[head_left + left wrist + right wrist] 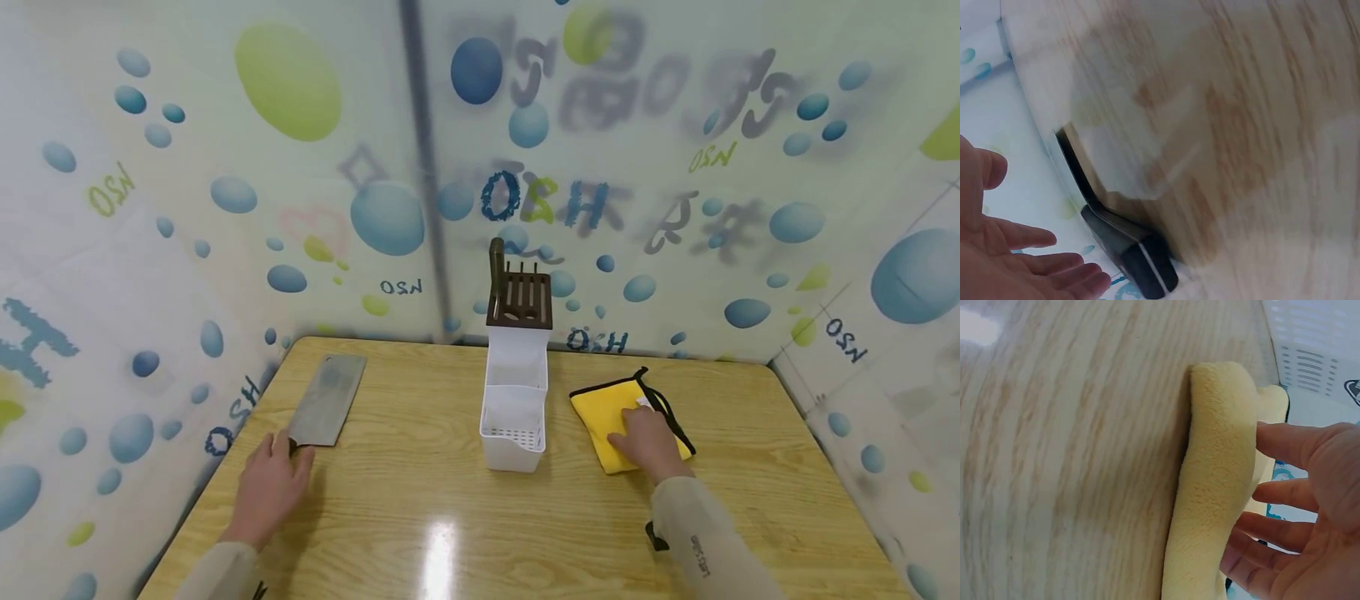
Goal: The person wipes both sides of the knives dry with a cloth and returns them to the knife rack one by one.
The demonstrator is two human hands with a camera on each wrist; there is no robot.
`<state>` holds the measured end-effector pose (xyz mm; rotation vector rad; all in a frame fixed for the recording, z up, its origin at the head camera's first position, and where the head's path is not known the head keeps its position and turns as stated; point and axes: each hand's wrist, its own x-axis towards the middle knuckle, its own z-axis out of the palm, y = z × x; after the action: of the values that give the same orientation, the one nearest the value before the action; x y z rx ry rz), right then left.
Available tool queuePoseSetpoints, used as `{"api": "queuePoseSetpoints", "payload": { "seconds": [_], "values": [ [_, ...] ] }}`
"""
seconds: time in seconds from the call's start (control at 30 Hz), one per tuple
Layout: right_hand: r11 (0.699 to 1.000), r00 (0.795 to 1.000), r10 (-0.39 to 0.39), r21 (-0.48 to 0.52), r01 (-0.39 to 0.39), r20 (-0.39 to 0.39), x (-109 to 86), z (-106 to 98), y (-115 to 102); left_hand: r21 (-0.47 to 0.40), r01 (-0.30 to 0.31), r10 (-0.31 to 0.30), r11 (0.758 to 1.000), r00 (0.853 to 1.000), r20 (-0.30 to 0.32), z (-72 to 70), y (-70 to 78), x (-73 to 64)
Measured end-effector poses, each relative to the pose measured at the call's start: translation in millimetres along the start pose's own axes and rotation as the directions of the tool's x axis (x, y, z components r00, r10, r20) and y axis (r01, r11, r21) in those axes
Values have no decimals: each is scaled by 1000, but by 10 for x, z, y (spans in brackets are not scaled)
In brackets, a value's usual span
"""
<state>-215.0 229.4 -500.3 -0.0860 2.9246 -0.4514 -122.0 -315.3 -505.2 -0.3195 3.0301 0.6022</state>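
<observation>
With reaching apparently in hand, the left hand point(270, 487) is spread loosely beside the handle point(1129, 253) of the cleaver point(330, 400) at the frame's left, the right hand point(651, 437) touches the yellow cloth point(604, 417) at right, fingers extended, and lifting either would call for curling them

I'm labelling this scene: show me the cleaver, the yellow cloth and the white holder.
Cleaver point(328, 402): head view, on the middle of its blade.
Yellow cloth point(1215, 469): right wrist view, on its rounded fold.
White holder point(510, 460): head view, low on its front wall.
</observation>
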Motion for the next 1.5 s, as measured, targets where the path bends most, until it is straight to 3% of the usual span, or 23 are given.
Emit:
{"api": "queuePoseSetpoints", "payload": {
  "seconds": [0.4, 0.83, 1.17, 1.5],
  "values": [
    [994, 996, -56, -103, 49, -72, 55, 131, -21, 70, 76, -76, 995, 997, 10, -24, -168, 69],
    [986, 999, -17, -165, 12, -27, 90, 119, -102, 102, 167, -172, 981, 985, 35, 11, -197, 93],
    [985, 998, -29, -170, 20, -52, 77, 114, -109, 125, 152, -158, 980, 987, 39, 14, -219, 167],
    [967, 997, -53, -253, 36, -62, 106, 145, -165, 80, 128, -138, 988, 981, 136, -76, -177, 170]
  ]
}}
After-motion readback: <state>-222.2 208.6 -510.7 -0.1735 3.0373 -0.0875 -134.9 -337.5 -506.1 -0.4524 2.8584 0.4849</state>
